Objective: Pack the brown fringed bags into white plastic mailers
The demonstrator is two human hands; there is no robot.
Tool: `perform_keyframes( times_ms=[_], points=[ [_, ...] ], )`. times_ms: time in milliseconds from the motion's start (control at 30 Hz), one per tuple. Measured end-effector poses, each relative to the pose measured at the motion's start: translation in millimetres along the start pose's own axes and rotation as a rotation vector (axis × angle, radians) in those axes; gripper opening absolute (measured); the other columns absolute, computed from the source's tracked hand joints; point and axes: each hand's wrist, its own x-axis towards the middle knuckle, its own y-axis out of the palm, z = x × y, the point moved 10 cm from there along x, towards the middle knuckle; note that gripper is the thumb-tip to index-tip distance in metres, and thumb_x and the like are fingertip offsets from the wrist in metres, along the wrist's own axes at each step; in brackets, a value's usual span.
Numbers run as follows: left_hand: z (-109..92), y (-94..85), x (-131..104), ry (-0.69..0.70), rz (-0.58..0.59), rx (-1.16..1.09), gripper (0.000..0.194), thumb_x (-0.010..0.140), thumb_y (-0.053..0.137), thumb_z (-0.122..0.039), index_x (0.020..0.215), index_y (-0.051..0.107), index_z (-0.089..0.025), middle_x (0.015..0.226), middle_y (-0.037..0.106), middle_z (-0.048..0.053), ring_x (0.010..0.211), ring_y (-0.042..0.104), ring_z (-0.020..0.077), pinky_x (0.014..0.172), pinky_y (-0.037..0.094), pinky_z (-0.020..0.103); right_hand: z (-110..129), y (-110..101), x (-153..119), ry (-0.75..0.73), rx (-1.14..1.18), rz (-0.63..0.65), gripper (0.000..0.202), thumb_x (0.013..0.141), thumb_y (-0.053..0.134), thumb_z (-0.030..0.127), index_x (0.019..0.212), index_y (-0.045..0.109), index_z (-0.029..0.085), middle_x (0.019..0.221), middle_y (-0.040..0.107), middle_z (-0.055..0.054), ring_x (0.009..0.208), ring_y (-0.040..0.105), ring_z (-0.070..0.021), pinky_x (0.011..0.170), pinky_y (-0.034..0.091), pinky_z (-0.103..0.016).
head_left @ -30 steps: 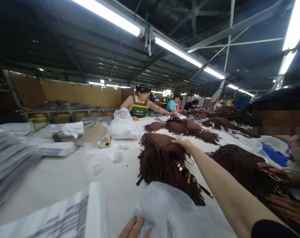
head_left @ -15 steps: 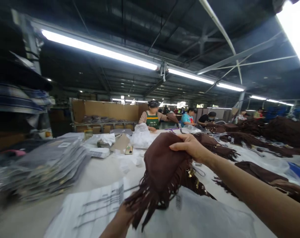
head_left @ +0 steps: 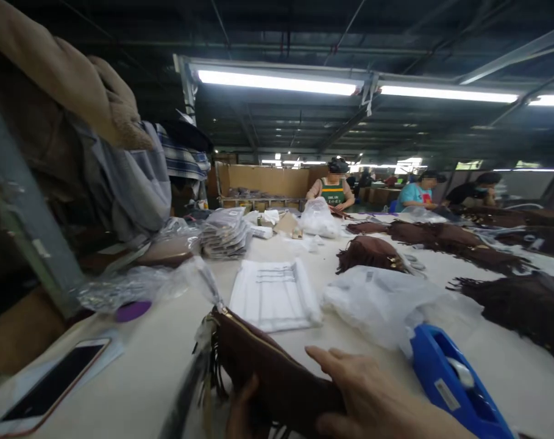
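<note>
A dark brown fringed bag [head_left: 272,372] with a gold zipper along its top is tilted close to me at the bottom centre. My left hand [head_left: 242,408] grips its near side, thumb showing against the brown material. My right hand [head_left: 365,390] touches the bag's right end, its fingers extended and apart. Clear plastic [head_left: 203,280] rises at the zipper's left end. Beyond the bag lies a stack of white printed bags [head_left: 274,296]. Another brown fringed bag [head_left: 372,253] rests farther back on the table.
A blue tape dispenser [head_left: 454,384] stands right of my right hand. A phone [head_left: 52,384] lies at the left, near a purple disc [head_left: 133,311]. Wrapped grey packs [head_left: 226,231], crumpled plastic [head_left: 377,299] and brown bags [head_left: 528,305] surround the workspace. People sit across the table.
The view has swung left and down. The brown bag held up before is now on the table farther back, and my hands are at a zippered brown bag nearer to me.
</note>
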Motion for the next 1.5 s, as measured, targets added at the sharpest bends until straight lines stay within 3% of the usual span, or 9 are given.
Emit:
perform_keyframes(
  times_ms=[133, 333, 500, 600, 733, 833, 933, 1233, 1500],
  points=[
    [-41.5, 16.3, -30.2, 0.238, 0.076, -0.012, 0.044, 0.047, 0.082, -0.022, 0.088, 0.066, -0.024, 0.087, 0.071, 0.002, 0.098, 0.061, 0.0320, 0.086, 0.051, 0.042, 30.1, 2.9, 12.9, -0.054, 0.143, 0.005, 0.030, 0.075, 0.054, 0.031, 0.104, 0.062, 0.024, 0.092, 0.069, -0.002, 0.081, 0.062, -0.0186, 0.070, 0.042, -0.025],
    [-37.4, 26.3, -46.2, -0.002, 0.074, -0.242, 0.038, 0.056, 0.081, -0.033, 0.088, 0.065, -0.020, 0.095, 0.069, 0.006, 0.101, 0.060, 0.0272, 0.086, 0.049, 0.038, 16.1, -11.4, 20.5, -0.002, 0.113, -0.071, 0.021, 0.082, 0.047, 0.030, 0.089, 0.066, 0.023, 0.081, 0.069, -0.002, 0.073, 0.061, -0.0167, 0.063, 0.039, -0.024],
    [-45.6, -20.5, -55.9, -0.014, 0.058, 0.335, 0.043, 0.060, 0.077, -0.039, 0.096, 0.062, -0.020, 0.093, 0.067, 0.007, 0.086, 0.062, 0.0247, 0.071, 0.049, 0.038, 13.8, -20.0, 20.4, -0.004, -0.177, -0.030, 0.018, 0.084, 0.049, 0.027, 0.087, 0.066, 0.024, 0.079, 0.069, -0.003, 0.072, 0.062, -0.0189, 0.061, 0.037, -0.026],
    [-88.8, -42.6, -80.6, 0.229, -0.063, 0.975, 0.025, 0.068, 0.069, -0.041, 0.067, 0.062, -0.017, 0.063, 0.062, 0.005, 0.061, 0.059, 0.0214, 0.059, 0.047, 0.034, 13.3, -15.9, 26.6, -0.019, -0.365, 0.001, 0.015, 0.084, 0.052, 0.028, 0.087, 0.066, 0.023, 0.079, 0.070, -0.006, 0.075, 0.064, -0.0234, 0.060, 0.036, -0.028],
    [-163.7, 56.3, -148.5, 1.147, 0.003, 1.586, 0.032, 0.075, 0.059, -0.024, 0.107, 0.060, -0.021, 0.114, 0.062, 0.009, 0.108, 0.054, 0.0270, 0.094, 0.041, 0.042, 24.7, 4.6, 37.1, -0.131, -0.487, 0.072, 0.017, 0.085, 0.053, 0.033, 0.089, 0.066, 0.022, 0.080, 0.070, -0.008, 0.076, 0.065, -0.0266, 0.058, 0.035, -0.029],
    [-147.5, 112.2, -124.5, 1.052, 0.302, 2.155, 0.046, 0.063, 0.059, -0.005, 0.107, 0.059, -0.016, 0.113, 0.062, 0.011, 0.114, 0.050, 0.0280, 0.107, 0.023, 0.050, 36.0, 14.9, 38.8, -0.182, -0.514, 0.110, 0.019, 0.086, 0.051, 0.034, 0.090, 0.065, 0.022, 0.078, 0.070, -0.008, 0.074, 0.065, -0.0265, 0.056, 0.033, -0.029],
    [-142.2, 119.2, -91.7, 0.773, 0.389, 2.373, 0.008, 0.062, 0.065, -0.013, 0.069, 0.064, -0.017, 0.068, 0.067, 0.004, 0.077, 0.062, 0.0217, 0.089, 0.041, 0.038, 35.5, 15.5, 35.5, -0.190, -0.449, 0.127, 0.018, 0.085, 0.053, 0.035, 0.088, 0.065, 0.023, 0.079, 0.070, -0.006, 0.074, 0.065, -0.0244, 0.057, 0.033, -0.028],
    [-169.2, 137.1, -85.3, 0.826, 0.402, 2.519, 0.007, 0.065, 0.064, -0.016, 0.062, 0.059, -0.020, 0.056, 0.058, -0.002, 0.066, 0.057, 0.0197, 0.064, 0.035, 0.028, -21.9, -4.9, 46.5, -0.035, -0.453, 0.142, 0.013, 0.075, 0.057, 0.020, 0.083, 0.067, 0.021, 0.078, 0.068, -0.005, 0.077, 0.062, -0.0200, 0.060, 0.034, -0.026],
    [-215.6, 169.5, -80.2, 1.332, 0.113, 2.810, 0.017, 0.078, 0.043, -0.007, 0.074, 0.057, -0.014, 0.073, 0.063, 0.007, 0.068, 0.059, 0.0220, 0.069, 0.031, 0.036, 0.7, -64.9, 65.4, -0.009, -0.582, -0.114, 0.032, 0.077, 0.046, 0.009, 0.100, 0.063, 0.022, 0.088, 0.068, -0.007, 0.084, 0.062, -0.0231, 0.063, 0.035, -0.028]
  ],
)
